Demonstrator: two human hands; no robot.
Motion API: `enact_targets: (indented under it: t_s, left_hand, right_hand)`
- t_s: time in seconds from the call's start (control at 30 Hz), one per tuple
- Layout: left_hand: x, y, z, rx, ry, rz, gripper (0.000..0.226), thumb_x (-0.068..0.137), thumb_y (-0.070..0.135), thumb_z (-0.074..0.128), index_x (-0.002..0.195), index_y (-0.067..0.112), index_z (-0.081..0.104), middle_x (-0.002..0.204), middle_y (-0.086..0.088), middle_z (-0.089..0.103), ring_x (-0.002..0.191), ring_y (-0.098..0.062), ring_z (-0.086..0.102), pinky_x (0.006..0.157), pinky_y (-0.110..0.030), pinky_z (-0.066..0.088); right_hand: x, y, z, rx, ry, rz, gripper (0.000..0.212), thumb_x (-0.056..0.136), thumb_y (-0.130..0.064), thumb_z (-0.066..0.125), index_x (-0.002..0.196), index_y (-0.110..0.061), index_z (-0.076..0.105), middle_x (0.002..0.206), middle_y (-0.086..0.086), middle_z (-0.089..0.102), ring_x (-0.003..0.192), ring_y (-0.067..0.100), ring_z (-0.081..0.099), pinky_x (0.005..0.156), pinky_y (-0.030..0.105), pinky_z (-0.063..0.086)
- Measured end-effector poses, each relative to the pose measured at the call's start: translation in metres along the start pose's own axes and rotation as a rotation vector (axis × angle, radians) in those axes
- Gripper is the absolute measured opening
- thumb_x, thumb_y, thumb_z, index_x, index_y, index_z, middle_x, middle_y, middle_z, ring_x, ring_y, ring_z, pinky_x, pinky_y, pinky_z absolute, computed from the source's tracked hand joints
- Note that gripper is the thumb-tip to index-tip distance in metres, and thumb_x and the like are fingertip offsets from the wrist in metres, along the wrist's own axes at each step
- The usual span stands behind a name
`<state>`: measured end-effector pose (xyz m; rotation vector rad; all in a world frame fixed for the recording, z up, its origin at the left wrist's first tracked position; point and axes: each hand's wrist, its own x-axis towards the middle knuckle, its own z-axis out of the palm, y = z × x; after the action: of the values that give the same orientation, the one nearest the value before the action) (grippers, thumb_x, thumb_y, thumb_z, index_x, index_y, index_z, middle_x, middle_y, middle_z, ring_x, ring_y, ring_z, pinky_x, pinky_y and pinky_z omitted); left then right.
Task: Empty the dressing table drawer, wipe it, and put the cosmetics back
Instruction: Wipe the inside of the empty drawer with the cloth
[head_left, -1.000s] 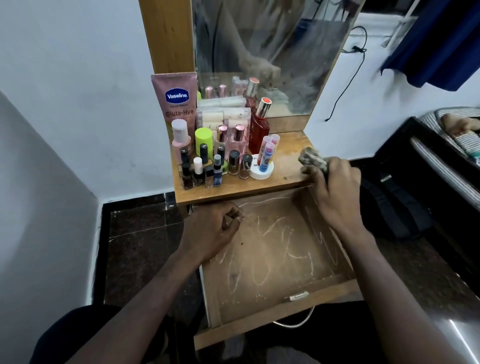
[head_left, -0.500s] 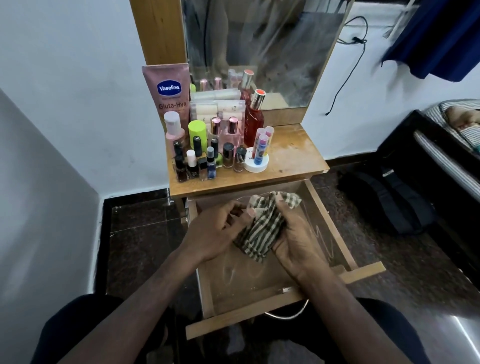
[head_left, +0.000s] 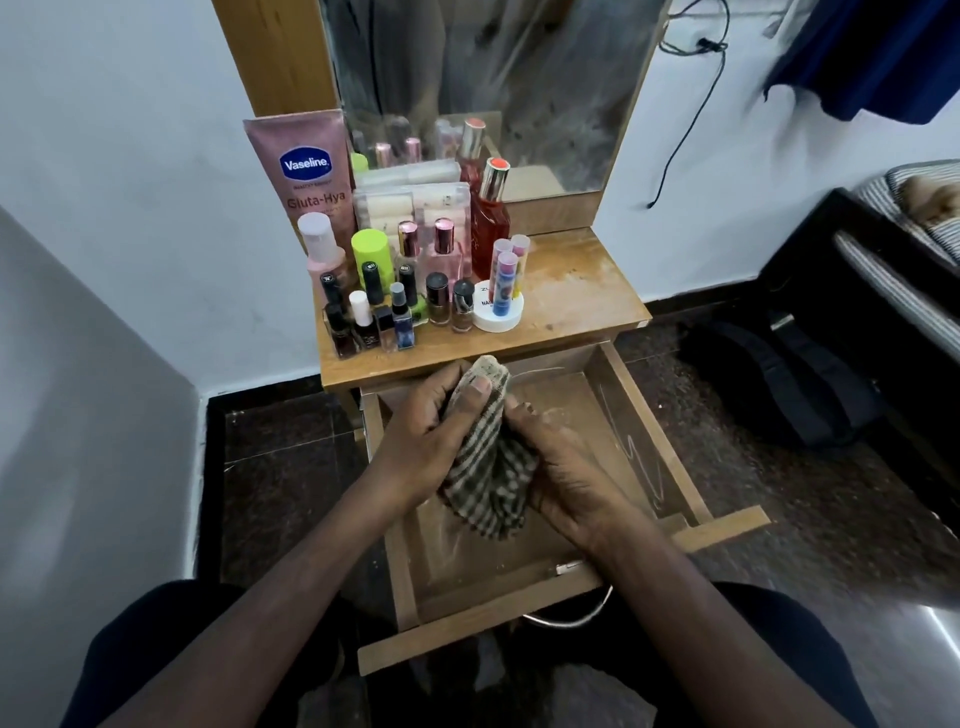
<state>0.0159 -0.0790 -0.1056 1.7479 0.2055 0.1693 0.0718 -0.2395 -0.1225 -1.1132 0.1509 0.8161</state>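
Over on the tabletop (head_left: 571, 301), at its left, the cosmetics (head_left: 405, 291) stand crowded. Below, above the open drawer (head_left: 644, 415), the left hand (head_left: 421, 441) curls its grip round the striped cloth (head_left: 488, 467); the right hand (head_left: 566, 473) clasps its other side. Soft and limp, the cloth looks best bunched at the middle.

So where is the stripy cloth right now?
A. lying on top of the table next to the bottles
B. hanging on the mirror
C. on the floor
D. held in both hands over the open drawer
D: the stripy cloth is bunched between the left hand and the right hand, both gripping it above the open drawer, while the bottles stand on the table top.
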Motion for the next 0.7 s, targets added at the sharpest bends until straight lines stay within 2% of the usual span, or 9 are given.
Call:
enact_targets:
  t_s: [0.03,0.1,0.17,0.27,0.37,0.43,0.5,0.6,0.7]
  left_hand:
    - [-0.001,0.002,0.0,-0.019,0.027,-0.009,0.024,0.108,0.048,0.05,0.114,0.033,0.069,0.11,0.012,0.076,0.105,-0.008,0.072,0.096,-0.044,0.057]
    - [0.0,0.005,-0.006,-0.05,0.134,-0.022,0.027,0.105,0.058,0.047,0.116,0.041,0.065,0.112,0.022,0.074,0.104,0.001,0.07,0.096,-0.04,0.058]
    - [0.001,0.004,-0.015,-0.071,0.24,0.002,0.038,0.105,0.058,0.045,0.125,0.033,0.066,0.118,0.014,0.074,0.111,-0.005,0.071,0.1,-0.045,0.058]
    - [-0.003,0.003,-0.021,-0.077,0.283,0.058,0.038,0.11,0.049,0.044,0.13,0.023,0.064,0.123,0.005,0.074,0.117,-0.012,0.07,0.103,-0.046,0.056]
    - [-0.007,0.005,-0.018,0.002,0.267,0.122,0.032,0.112,0.043,0.043,0.128,0.022,0.061,0.118,0.014,0.073,0.11,-0.004,0.07,0.095,-0.028,0.056]
    - [-0.009,0.005,-0.017,0.096,0.29,0.188,0.028,0.112,0.038,0.043,0.123,0.019,0.061,0.109,0.018,0.072,0.102,0.001,0.069,0.085,-0.016,0.053]
    - [-0.009,0.006,-0.019,0.133,0.342,0.226,0.025,0.113,0.036,0.042,0.117,0.019,0.06,0.101,0.017,0.07,0.094,0.002,0.068,0.078,-0.013,0.051]
    - [-0.011,0.006,-0.025,0.099,0.426,0.228,0.029,0.112,0.041,0.039,0.113,0.018,0.057,0.094,0.013,0.067,0.088,-0.002,0.065,0.076,-0.019,0.052]
    - [-0.013,-0.002,-0.032,0.111,0.445,0.18,0.033,0.111,0.046,0.04,0.117,0.018,0.056,0.099,0.007,0.068,0.092,-0.009,0.066,0.08,-0.031,0.054]
  right_hand:
    - [0.001,0.0,-0.002,0.002,0.003,0.017,0.052,0.092,-0.028,0.076,0.132,0.003,0.064,0.123,0.02,0.075,0.112,0.03,0.073,0.101,0.044,0.057]
    - [0.005,-0.002,-0.007,0.055,0.069,0.038,0.041,0.096,-0.018,0.073,0.128,0.005,0.062,0.115,0.021,0.077,0.104,0.029,0.076,0.091,0.042,0.062]
    - [0.006,-0.011,-0.016,0.092,0.145,0.031,0.028,0.1,-0.009,0.066,0.125,0.004,0.061,0.107,0.02,0.078,0.091,0.025,0.078,0.078,0.038,0.067]
    - [0.004,-0.019,-0.025,0.045,0.107,-0.013,0.03,0.097,-0.013,0.069,0.123,0.002,0.065,0.108,0.019,0.078,0.091,0.024,0.077,0.08,0.038,0.066]
    - [-0.003,-0.015,-0.025,-0.285,0.05,-0.048,0.043,0.089,-0.026,0.081,0.124,-0.008,0.065,0.114,0.011,0.079,0.101,0.022,0.078,0.087,0.042,0.065]
    - [-0.006,-0.015,-0.025,-0.656,0.098,-0.151,0.031,0.091,-0.028,0.08,0.117,-0.017,0.067,0.107,0.003,0.081,0.097,0.015,0.079,0.084,0.04,0.066]
    - [-0.002,-0.02,-0.036,-0.864,0.21,-0.245,0.016,0.096,-0.026,0.075,0.111,-0.021,0.071,0.098,-0.001,0.081,0.088,0.012,0.079,0.08,0.038,0.066]
    - [0.002,-0.032,-0.057,-0.791,0.298,-0.244,0.007,0.1,-0.017,0.07,0.097,-0.014,0.075,0.086,0.005,0.08,0.08,0.024,0.078,0.075,0.042,0.065]
    - [-0.002,-0.039,-0.057,-0.256,0.321,-0.157,0.019,0.102,-0.013,0.058,0.088,-0.009,0.07,0.084,0.009,0.074,0.075,0.021,0.069,0.064,0.038,0.06]
